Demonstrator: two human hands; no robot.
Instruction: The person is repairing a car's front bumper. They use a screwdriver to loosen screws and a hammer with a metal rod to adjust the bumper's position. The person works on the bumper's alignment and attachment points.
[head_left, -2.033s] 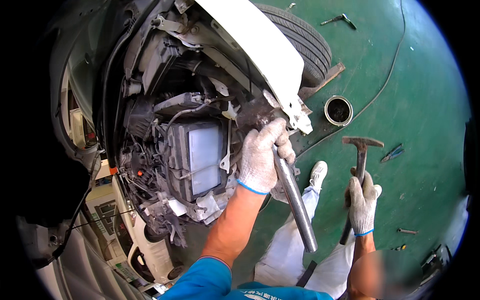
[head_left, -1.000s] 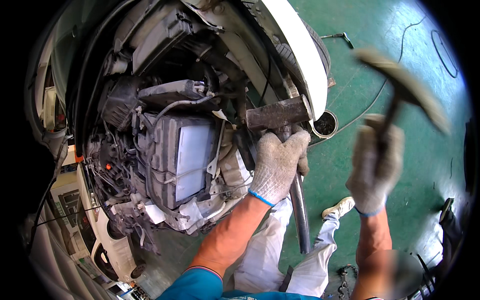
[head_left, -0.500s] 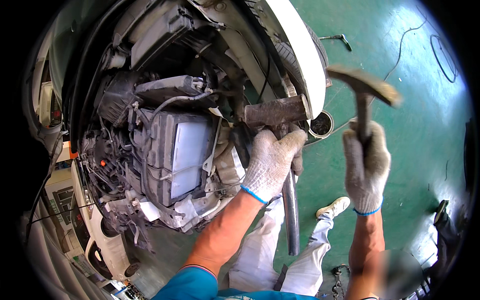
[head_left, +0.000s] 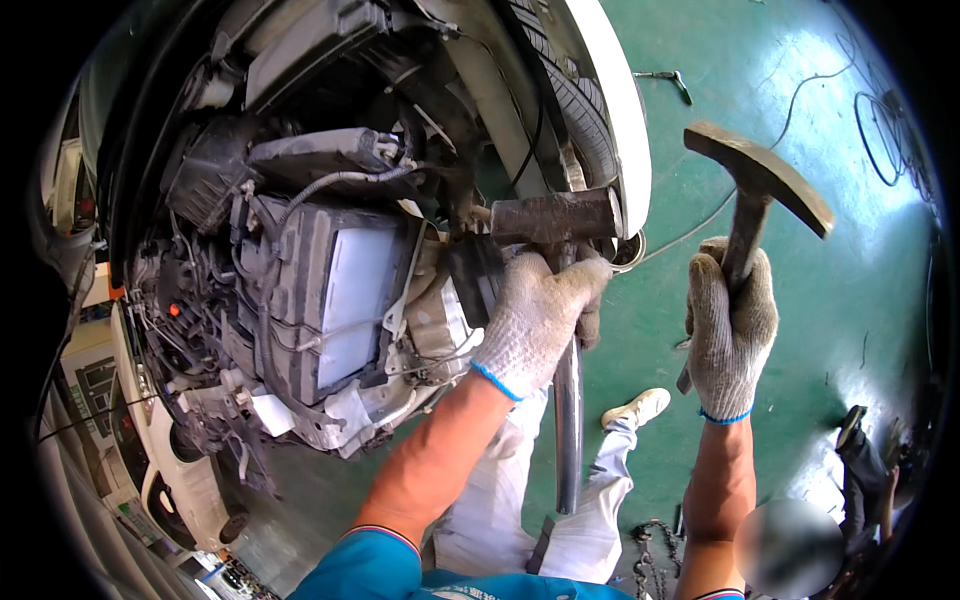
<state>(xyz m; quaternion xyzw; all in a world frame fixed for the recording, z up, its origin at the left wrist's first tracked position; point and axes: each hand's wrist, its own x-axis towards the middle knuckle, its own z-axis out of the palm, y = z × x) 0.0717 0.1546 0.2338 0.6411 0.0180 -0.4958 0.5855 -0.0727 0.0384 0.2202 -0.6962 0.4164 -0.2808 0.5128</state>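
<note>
My left hand (head_left: 541,308), in a knitted work glove with a blue cuff, is closed around a sledgehammer's metal handle just below the head. The sledgehammer (head_left: 566,430) hangs with its handle down and its heavy dark head (head_left: 553,217) lies crosswise beside the white fender (head_left: 625,130). To the right, my gloved right hand (head_left: 733,335) grips a smaller hammer (head_left: 758,180) by its handle, raised with the long, tapered head up. A gap separates the two hammers. Whether the sledgehammer's head touches the car cannot be made out.
On the left is an open engine bay with a battery (head_left: 355,305) and exposed front-end parts. A tyre (head_left: 565,90) shows behind the fender. A ratchet-like tool (head_left: 668,83), a cable (head_left: 880,140) and a chain (head_left: 652,560) lie on the green floor (head_left: 850,300). Another person (head_left: 868,470) is at lower right.
The small hammer in my right hand has shifted slightly right and its head is tilted more steeply. The car sits further left in view. Both grips stay the same.
</note>
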